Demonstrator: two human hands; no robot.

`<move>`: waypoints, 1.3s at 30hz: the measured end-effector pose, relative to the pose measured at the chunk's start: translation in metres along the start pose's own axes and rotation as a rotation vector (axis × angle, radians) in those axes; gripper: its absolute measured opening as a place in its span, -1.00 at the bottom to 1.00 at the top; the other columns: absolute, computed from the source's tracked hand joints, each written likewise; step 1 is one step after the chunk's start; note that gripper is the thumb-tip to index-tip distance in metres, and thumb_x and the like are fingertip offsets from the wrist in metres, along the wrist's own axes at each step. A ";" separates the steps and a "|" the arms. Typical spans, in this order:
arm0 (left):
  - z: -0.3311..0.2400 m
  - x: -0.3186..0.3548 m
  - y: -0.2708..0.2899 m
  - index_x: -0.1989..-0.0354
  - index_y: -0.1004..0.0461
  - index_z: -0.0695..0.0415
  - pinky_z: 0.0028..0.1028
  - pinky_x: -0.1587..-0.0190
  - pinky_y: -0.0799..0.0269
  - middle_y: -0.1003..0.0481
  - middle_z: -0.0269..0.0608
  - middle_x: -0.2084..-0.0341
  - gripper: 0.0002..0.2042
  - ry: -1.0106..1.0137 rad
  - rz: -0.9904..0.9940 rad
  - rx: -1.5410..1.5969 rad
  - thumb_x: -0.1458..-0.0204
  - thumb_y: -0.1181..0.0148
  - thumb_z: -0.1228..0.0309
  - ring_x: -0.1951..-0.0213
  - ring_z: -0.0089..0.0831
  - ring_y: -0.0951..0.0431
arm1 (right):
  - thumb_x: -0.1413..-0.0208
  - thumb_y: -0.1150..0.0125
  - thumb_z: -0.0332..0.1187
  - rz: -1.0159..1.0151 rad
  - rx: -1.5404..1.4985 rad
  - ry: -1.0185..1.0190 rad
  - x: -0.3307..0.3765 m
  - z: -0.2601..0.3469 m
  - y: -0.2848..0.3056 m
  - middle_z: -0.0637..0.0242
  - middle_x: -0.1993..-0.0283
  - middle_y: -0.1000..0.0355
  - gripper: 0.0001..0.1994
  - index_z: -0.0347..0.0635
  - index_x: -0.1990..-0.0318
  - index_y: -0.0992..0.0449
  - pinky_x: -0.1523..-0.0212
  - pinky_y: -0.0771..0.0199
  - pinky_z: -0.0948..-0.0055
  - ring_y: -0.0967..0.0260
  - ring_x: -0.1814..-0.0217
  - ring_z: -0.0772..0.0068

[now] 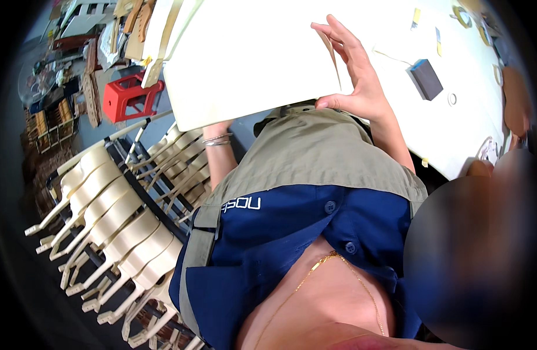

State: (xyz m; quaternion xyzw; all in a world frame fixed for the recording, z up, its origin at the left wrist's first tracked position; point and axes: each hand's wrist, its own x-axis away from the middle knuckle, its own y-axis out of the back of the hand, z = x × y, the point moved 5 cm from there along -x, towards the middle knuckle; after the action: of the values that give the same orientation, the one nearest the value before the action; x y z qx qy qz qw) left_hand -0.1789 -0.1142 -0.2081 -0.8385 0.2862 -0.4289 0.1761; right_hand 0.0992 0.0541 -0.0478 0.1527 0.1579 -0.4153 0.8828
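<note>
Grey block (426, 80), ring (452, 100) on table (396, 125)

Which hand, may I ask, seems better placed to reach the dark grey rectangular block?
Probably the right hand: nearer the block, though a thin brown strip shows at its fingers; the left hand is mostly hidden beneath the white panel.

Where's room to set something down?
The white tabletop shows a bare patch between the right forearm and the white ring, below the dark grey block in the picture. Crowded: the left, with packed cream curved parts and, beyond, a red stool.
</note>
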 end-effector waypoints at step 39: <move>-0.079 0.081 -0.190 -0.16 -0.05 0.30 -0.32 0.10 -0.45 -0.49 -0.05 0.37 -0.41 -0.921 0.375 -0.402 -0.09 -0.05 0.16 0.26 -0.28 -0.52 | 0.49 -0.53 -0.32 -0.194 0.404 -0.301 0.051 -0.070 0.058 0.10 -0.33 0.03 0.15 -0.07 -0.33 0.14 -0.31 -0.02 0.22 0.14 -0.39 0.14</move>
State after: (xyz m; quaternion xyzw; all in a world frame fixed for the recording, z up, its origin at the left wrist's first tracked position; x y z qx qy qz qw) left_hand -0.1433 -0.0225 -0.0105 -0.8917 0.4006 0.0855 0.1927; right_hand 0.1646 0.0824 -0.1238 0.2464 -0.0472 -0.5391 0.8040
